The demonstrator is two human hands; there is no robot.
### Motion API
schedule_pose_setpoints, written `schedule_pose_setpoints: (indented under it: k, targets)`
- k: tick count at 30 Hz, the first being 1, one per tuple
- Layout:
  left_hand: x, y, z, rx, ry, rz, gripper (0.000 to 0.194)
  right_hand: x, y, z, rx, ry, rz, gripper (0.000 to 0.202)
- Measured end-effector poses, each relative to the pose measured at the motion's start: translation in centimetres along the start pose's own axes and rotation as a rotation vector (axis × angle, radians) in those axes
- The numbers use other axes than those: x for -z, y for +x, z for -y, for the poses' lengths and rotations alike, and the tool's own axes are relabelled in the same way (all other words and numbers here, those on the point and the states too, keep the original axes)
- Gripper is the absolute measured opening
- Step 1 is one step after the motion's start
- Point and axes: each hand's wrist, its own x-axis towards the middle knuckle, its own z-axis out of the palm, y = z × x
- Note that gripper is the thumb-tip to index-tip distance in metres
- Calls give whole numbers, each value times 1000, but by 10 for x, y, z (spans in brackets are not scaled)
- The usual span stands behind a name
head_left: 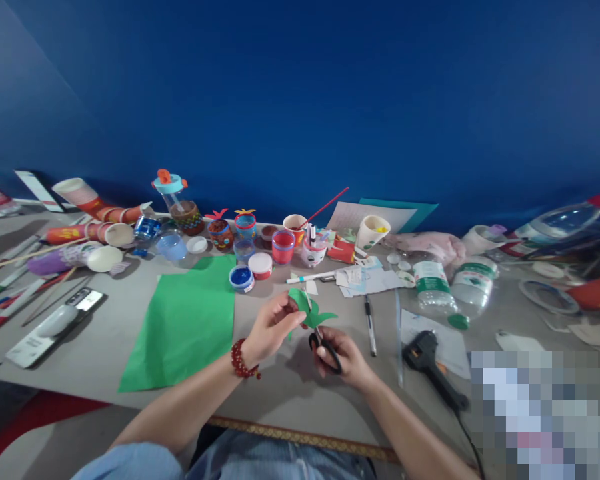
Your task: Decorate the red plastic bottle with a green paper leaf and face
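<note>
My left hand [274, 323] pinches a small cut piece of green paper [322, 317] with pointed, leaf-like edges. Black-handled scissors [333, 357] are gripped in my right hand [347, 360], with fingers through the loops. Their blades point up at the green piece and are partly hidden by it. To the left lies a large green sheet [185, 333] with a notch cut from its upper left corner. Just beyond my hands stand an open pot of blue paint [241, 277] and a pot with a white lid [261, 265].
A black glue gun [435, 370] with a cord lies right of my hands, near a pen [371, 327]. Plastic bottles [433, 287] stand farther right. Decorated cups [221, 235] line the back by the blue wall. A phone [55, 327] and several markers lie left.
</note>
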Motion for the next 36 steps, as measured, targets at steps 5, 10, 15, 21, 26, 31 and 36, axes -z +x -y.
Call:
schedule_pose_setpoints:
  k: [5, 10, 15, 21, 26, 31, 36]
  targets:
    - [0, 1, -2, -14, -1, 9, 21, 0, 0, 2, 8, -30, -13, 52]
    - [1, 0, 0, -17, 17, 6, 22, 1, 0, 0, 4, -33, -16, 51]
    - [4, 1, 10, -34, 34, -82, 24, 1, 1, -2, 0, -29, -6, 50]
    - [4, 3, 12, -73, 59, -66, 24, -1, 1, 0, -10, -25, 0, 51]
    - [3, 2, 10, -66, 108, -60, 27, -1, 1, 0, -7, -12, -13, 52]
    - [2, 2, 9, -59, 114, -46, 27, 0, 0, -2, -5, 3, -7, 53]
    - [4, 2, 10, -65, 120, -30, 26, 0, 0, -2, -3, 35, 1, 51]
